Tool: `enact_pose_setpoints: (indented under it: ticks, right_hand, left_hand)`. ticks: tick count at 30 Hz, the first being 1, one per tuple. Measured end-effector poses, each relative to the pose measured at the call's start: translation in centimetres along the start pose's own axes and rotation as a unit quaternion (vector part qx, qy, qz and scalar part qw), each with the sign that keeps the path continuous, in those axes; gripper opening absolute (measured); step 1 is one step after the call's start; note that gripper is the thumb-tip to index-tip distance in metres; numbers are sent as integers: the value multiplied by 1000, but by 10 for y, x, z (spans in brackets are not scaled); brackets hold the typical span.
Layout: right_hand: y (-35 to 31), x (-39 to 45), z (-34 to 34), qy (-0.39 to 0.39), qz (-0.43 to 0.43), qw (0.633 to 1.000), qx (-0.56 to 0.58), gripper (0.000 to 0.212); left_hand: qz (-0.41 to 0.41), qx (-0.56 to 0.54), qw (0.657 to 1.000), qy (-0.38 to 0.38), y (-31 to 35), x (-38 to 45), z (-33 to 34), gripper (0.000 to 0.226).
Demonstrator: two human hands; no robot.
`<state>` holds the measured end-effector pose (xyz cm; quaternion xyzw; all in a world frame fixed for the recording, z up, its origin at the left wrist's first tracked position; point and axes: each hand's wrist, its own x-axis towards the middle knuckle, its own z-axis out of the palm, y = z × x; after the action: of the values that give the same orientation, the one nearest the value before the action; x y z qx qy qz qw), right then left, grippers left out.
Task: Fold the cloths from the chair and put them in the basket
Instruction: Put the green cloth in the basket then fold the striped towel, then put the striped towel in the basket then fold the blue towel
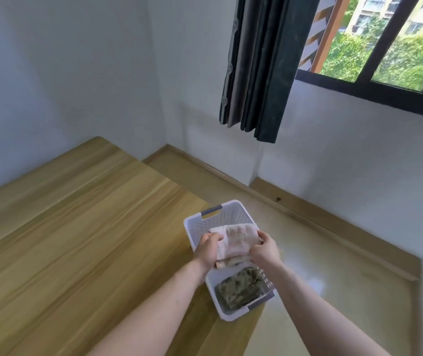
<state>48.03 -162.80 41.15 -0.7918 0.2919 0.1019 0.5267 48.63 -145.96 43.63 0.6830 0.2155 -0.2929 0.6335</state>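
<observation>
A white slotted basket (211, 219) with grey handles stands at the right edge of the wooden table. Over its middle I hold a folded white cloth with a reddish pattern (236, 240). My left hand (208, 249) grips the cloth's left side and my right hand (265, 249) grips its right side. A folded green patterned cloth (240, 289) lies in the near end of the basket. The chair is out of view.
The wooden table (76, 240) spreads left of the basket. Right of it lies a shiny floor (333, 278) with wooden skirting along white walls. A dark curtain (259, 73) hangs beside a window at the upper right.
</observation>
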Motion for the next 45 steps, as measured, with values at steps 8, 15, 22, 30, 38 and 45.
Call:
enact_pose_setpoints:
  ticks: [8, 15, 22, 30, 38, 45]
  right_hand:
    - [20, 56, 44, -33, 10, 998, -45, 61]
    - [29, 84, 68, -38, -38, 994, -96, 25]
    - [60, 91, 80, -47, -87, 989, -114, 39]
    - [18, -26, 80, -113, -122, 971, -169, 44]
    - [23, -122, 98, -128, -156, 924, -326, 70]
    - [31, -230, 141, -84, -190, 891, -404, 73]
  left_hand:
    - [-85, -108, 990, 16, 13, 47, 19, 50]
    - [-148, -142, 977, 58, 12, 80, 21, 55]
    - [-145, -146, 977, 49, 23, 52, 5, 48]
    - [28, -77, 997, 14, -16, -42, -71, 24]
    - [128, 99, 983, 89, -105, -173, -196, 13]
    - [170, 180, 959, 137, -194, -287, -302, 14]
